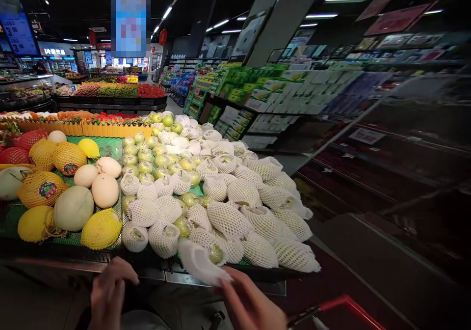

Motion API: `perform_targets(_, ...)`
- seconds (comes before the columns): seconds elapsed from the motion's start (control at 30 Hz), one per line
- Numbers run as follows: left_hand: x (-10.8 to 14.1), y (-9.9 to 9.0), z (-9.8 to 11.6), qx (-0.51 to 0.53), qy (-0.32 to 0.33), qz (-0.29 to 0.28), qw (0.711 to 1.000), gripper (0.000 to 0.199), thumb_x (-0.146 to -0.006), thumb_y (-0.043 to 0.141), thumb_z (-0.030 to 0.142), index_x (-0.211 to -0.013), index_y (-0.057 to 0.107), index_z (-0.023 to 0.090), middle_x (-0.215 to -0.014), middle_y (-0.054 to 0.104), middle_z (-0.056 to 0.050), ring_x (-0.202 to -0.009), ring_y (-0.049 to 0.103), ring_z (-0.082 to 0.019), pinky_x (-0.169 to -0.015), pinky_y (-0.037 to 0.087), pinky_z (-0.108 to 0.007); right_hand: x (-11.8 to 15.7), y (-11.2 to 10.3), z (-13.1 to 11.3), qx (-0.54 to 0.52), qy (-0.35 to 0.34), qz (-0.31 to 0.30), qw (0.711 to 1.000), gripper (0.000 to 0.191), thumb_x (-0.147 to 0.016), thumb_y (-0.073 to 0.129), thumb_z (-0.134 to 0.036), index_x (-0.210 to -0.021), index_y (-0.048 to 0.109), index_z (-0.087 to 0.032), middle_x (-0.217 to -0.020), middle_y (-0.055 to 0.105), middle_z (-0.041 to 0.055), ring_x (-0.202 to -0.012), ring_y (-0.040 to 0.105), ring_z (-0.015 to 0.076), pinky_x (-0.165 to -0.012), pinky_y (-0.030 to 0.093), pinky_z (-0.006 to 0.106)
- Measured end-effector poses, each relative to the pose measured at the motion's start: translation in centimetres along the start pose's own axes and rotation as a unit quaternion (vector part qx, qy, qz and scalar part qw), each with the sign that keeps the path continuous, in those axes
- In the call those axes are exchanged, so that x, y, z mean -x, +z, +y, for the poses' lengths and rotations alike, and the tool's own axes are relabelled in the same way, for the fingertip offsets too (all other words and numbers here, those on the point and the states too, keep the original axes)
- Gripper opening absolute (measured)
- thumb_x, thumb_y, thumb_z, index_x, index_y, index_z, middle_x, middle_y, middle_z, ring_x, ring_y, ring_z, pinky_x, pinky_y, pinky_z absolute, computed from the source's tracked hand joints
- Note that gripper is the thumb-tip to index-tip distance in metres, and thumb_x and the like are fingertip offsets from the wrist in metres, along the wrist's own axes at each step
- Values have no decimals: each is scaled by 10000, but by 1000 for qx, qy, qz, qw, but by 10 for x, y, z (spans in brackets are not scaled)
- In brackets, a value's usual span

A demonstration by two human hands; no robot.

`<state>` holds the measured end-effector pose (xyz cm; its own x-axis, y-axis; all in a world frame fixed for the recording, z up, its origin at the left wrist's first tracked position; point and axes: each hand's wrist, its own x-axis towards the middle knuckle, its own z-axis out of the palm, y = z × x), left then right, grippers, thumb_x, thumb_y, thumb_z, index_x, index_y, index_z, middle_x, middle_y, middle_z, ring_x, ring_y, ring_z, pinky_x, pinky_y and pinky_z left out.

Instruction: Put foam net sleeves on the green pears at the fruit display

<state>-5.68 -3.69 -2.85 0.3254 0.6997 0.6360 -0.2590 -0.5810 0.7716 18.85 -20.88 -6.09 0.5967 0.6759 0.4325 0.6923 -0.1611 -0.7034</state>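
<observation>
White foam sleeve (200, 263), motion-blurred, half-hiding pear (216, 254)

Both hands bare, no gloves, rings or watch seen. Left hand (107, 293): fingers visible, nails short, unpainted. Right hand (250, 303): wrist cut by frame edge, no sleeve in view. Pale garment patch below, betw. hands; detail unclear.

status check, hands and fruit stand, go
Right hand pinching white foam net. Left hand empty, low by stand edge. Netted green fruit pile ahead.
</observation>
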Motion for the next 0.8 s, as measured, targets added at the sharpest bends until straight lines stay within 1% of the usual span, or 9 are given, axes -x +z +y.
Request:
perform_targets(0.1, 16, 16, 13, -38, 111, -75, 990, 236, -994, 542, 356, -1117, 736, 298, -943, 799, -69, -942, 752, -222, -873, 601, -322, -24, 54, -63, -96, -108, 5, 989, 179, -938, 616, -334, -1063, 722, -262, -1049, 802, 63, -904, 773, 220, -717, 630, 266)
perform_targets(0.13, 18, 21, 15, -57, 118, -72, 989, 255, -1001, 526, 368, -1159, 717, 306, -1016, 794, -83, -1039, 734, -227, -940, 583, -338, -29, 69, -76, -116, -120, 12, 986, 160, -940, 611, -305, -1055, 711, -257, -1118, 783, 74, -985, 756, 230, -757, 628, 286)
perform_targets(0.2, 20, 27, 16, -83, 85, -38, 992, 279, -1022, 471, 373, -1168, 700, 308, -1113, 768, -99, -1163, 685, -225, -1020, 544, -357, -33, 95, -93, -146, -137, 29, 979, 128, -935, 605, -272, -1024, 693, -251, -1229, 735, 98, -1089, 711, 251, -800, 613, 325)
perform_targets(0.3, 20, 27, 11, -98, 29, -8, 995, 256, -1023, 466, 319, -1074, 717, 303, -1101, 754, -93, -1176, 673, -223, -1017, 544, -345, -32, 118, -98, -188, -107, 49, 975, 88, -940, 587, -257, -990, 657, -240, -1321, 648, 129, -1119, 660, 256, -765, 582, 329)
perform_targets(0.37, 20, 24, 6, -100, 19, 16, 995, 239, -1009, 492, 271, -1036, 727, 308, -1045, 757, -84, -1159, 681, -229, -994, 557, -345, -30, 127, -95, -212, -80, 74, 971, 69, -949, 576, -268, -974, 630, -234, -1310, 609, 136, -1091, 639, 248, -732, 552, 318)
perform_targets(0.47, 23, 21, -6, -94, 9, 29, 995, 261, -1004, 494, 252, -1084, 736, 309, -1044, 766, -92, -1113, 699, -233, -971, 570, -358, -29, 137, -92, -215, -77, 113, 967, 83, -957, 559, -300, -945, 606, -232, -1238, 598, 120, -1112, 589, 264, -830, 499, 378)
perform_targets(0.57, 31, 25, -22, -106, -44, 16, 993, 307, -1010, 472, 302, -1154, 742, 286, -1102, 768, -108, -1066, 714, -233, -969, 576, -364, -27, 144, -93, -204, -80, 141, 965, 86, -947, 561, -306, -902, 582, -235, -1146, 598, 93, -1124, 545, 274, -932, 428, 432)
perform_targets(0.7, 44, 30, -39, -112, -118, 97, 982, 297, -984, 527, 407, -1057, 778, 267, -1134, 761, -117, -1081, 708, -250, -957, 582, -354, -23, 150, -93, -206, -100, 147, 962, 99, -914, 615, -292, -861, 549, -241, -1111, 567, 79, -1064, 540, 246, -895, 433, 387)
perform_targets(0.8, 42, 26, -40, -52, -154, 122, 979, 311, -964, 557, 473, -943, 782, 260, -976, 758, -94, -930, 710, -229, -845, 594, -314, -23, 154, -92, -189, -132, 140, 963, 58, -913, 605, -240, -885, 555, -249, -1108, 561, 75, -1054, 542, 238, -883, 440, 380)
